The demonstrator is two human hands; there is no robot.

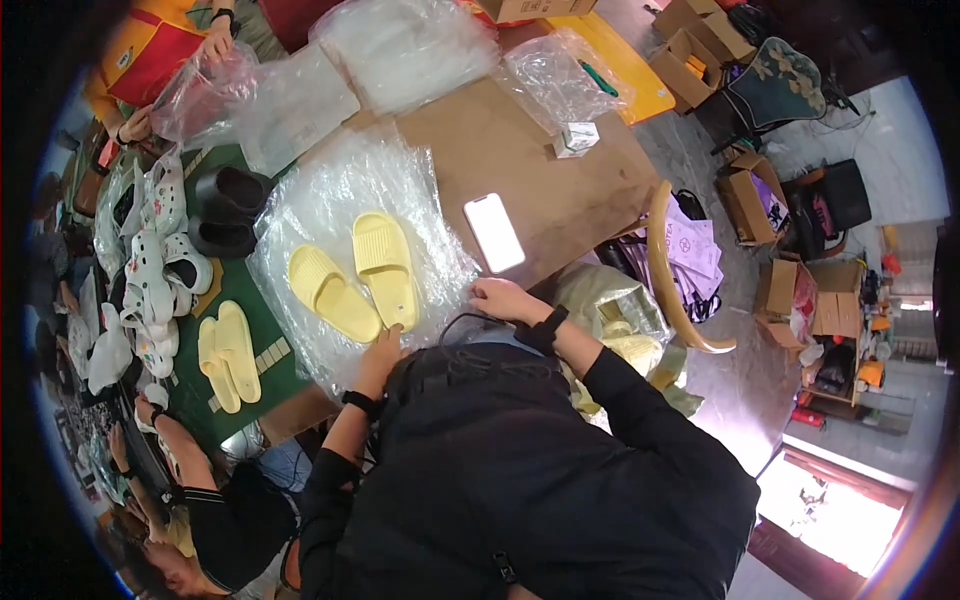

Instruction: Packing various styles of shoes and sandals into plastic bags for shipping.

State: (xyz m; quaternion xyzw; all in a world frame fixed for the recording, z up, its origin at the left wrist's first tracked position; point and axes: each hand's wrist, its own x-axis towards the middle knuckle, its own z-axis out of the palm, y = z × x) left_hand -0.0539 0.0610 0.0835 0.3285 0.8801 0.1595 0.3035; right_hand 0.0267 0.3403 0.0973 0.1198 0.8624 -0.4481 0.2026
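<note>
Head view, two yellow slides (384, 258) on plastic (335, 185), left hand (380, 362) at one heel (403, 310), right hand (508, 300) near one phone (494, 232), grips unclear

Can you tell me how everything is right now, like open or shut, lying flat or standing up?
Near yellow slippers: soles down, apart
Plastic sheet: spread under them, wrinkled
Left hand: at one slipper's heel; grip unclear
Right hand: fingers curled, by the sheet's edge
Phone: lying flat
Other yellow slippers: close together
Sack: open, yellow things inside
Carton with purple contents: open
</note>
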